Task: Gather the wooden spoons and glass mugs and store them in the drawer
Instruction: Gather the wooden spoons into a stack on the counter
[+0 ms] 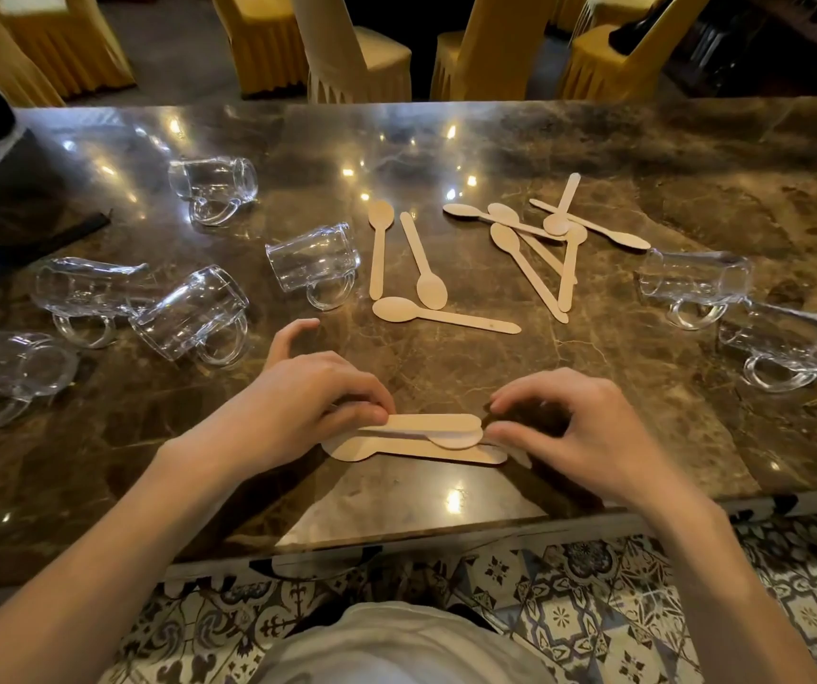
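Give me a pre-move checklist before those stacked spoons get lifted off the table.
1. Left hand on the stack: ok, fingertips on its left end.
2. Right hand on the stack: ok, fingertips at its right end.
3. Stack aligned: not ok, spoons sit offset, bowls at opposite ends.
4. All spoons gathered: not ok, three loose spoons and a crossed pile remain.
5. Mugs clear of the hands: ok, lying on their sides farther out.
6. Drawer open: cannot tell, not in view.
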Demonstrator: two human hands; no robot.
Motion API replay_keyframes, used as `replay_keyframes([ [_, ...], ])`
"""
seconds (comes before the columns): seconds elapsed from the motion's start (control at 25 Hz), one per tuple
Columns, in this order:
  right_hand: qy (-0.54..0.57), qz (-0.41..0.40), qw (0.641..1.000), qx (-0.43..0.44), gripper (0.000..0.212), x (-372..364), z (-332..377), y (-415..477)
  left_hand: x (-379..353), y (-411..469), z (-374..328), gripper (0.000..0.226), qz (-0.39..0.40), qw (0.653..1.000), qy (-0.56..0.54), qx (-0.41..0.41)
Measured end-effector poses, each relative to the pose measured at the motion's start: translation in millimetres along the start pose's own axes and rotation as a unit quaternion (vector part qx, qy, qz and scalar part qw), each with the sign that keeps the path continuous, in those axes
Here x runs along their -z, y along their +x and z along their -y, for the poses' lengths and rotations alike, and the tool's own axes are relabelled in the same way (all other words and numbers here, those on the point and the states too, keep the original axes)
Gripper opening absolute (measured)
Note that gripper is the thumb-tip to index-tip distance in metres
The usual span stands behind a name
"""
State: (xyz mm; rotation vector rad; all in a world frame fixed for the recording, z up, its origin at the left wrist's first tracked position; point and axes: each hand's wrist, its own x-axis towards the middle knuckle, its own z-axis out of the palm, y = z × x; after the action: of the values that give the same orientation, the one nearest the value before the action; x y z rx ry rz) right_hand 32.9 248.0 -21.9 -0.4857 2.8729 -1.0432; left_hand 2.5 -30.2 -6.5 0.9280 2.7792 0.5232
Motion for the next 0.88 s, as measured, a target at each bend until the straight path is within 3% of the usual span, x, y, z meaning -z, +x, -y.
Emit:
replay_keyframes([
  [0.16, -0.026, -0.124, 0.991, -0.052, 0.023, 0.8, -3.8, 35.8, -13.6, -2.3, -5.1, 0.038, -0.034, 0.999, 0.007, -0.009],
  [0.24, -0.074, -0.143, 0.985, -0.062, 0.023, -3.7, -1.8, 58.0, -18.6, -3.9, -6.6, 0.043, -0.05, 0.999, -0.003, -0.007],
  [0.48, -0.197, -0.099, 0.972, -0.082, 0.029, -11.3, -4.3, 87.3, -24.7, -5.1, -4.3, 0.043, -0.075, 0.997, -0.008, 0.002],
  [0.88, -0.231, -0.024, 0.97, -0.068, 0.022, -2.1, 3.9, 86.4, -8.2, 7.7, 1.6, 0.036, -0.148, 0.983, -0.099, 0.041],
])
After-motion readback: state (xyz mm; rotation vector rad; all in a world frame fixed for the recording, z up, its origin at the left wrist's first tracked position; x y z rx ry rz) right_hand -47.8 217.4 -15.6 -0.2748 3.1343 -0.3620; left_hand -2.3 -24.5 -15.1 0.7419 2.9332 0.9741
